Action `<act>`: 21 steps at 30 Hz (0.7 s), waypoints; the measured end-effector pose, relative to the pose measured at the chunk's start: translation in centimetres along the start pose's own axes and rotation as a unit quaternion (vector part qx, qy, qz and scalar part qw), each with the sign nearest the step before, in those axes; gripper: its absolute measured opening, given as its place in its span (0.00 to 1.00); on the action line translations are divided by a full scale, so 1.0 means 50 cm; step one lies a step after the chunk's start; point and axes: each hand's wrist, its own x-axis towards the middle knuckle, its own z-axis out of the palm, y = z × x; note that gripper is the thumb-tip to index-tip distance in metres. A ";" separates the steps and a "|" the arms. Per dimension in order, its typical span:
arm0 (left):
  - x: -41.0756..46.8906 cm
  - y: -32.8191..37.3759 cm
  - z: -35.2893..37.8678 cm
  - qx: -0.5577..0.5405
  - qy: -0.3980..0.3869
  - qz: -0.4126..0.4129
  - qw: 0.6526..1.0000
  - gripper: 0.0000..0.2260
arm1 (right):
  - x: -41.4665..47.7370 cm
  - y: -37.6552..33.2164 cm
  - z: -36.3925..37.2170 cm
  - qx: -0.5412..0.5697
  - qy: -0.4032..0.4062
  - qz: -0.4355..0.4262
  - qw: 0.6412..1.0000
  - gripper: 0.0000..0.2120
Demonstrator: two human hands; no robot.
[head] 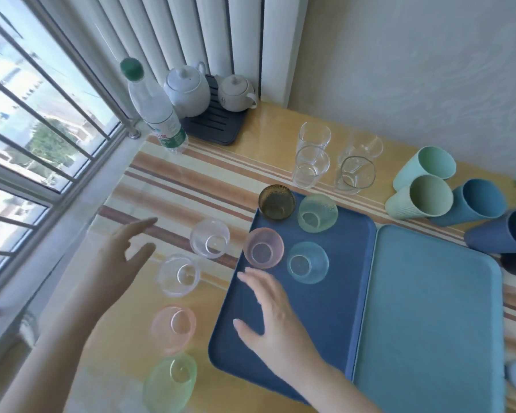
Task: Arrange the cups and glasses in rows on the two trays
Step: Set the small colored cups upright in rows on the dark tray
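We are holding our right hand (276,317) spread flat and empty over the dark tray (337,293), our left hand (122,257) hanging loose and gripping nothing beside two clear cups (179,275) on the striped table (191,180). Pink (173,327) and green (170,380) cups are sitting nearest us, off the tray. Four tinted cups (307,262) are standing in two rows at the tray's far end. The light tray (429,323) is lying alongside. Beyond, four tall glasses (312,165) and plastic tumblers (426,198) are waiting on the table.

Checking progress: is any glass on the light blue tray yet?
No, the light blue tray is bare; four glasses sit on the dark blue tray.
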 end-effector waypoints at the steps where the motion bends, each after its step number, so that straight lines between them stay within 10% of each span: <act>1: -0.037 -0.028 0.000 -0.002 -0.012 -0.034 0.999 0.19 | -0.002 -0.001 0.022 0.003 -0.021 0.005 1.000 0.26; 9: -0.227 -0.126 0.064 -0.033 -0.080 -0.181 0.980 0.22 | 0.001 -0.006 0.115 -0.085 -0.176 0.003 0.981 0.37; 21: -0.199 -0.088 0.150 -0.019 -0.008 -0.235 0.972 0.46 | -0.134 0.025 0.276 -0.112 -0.113 0.098 0.982 0.48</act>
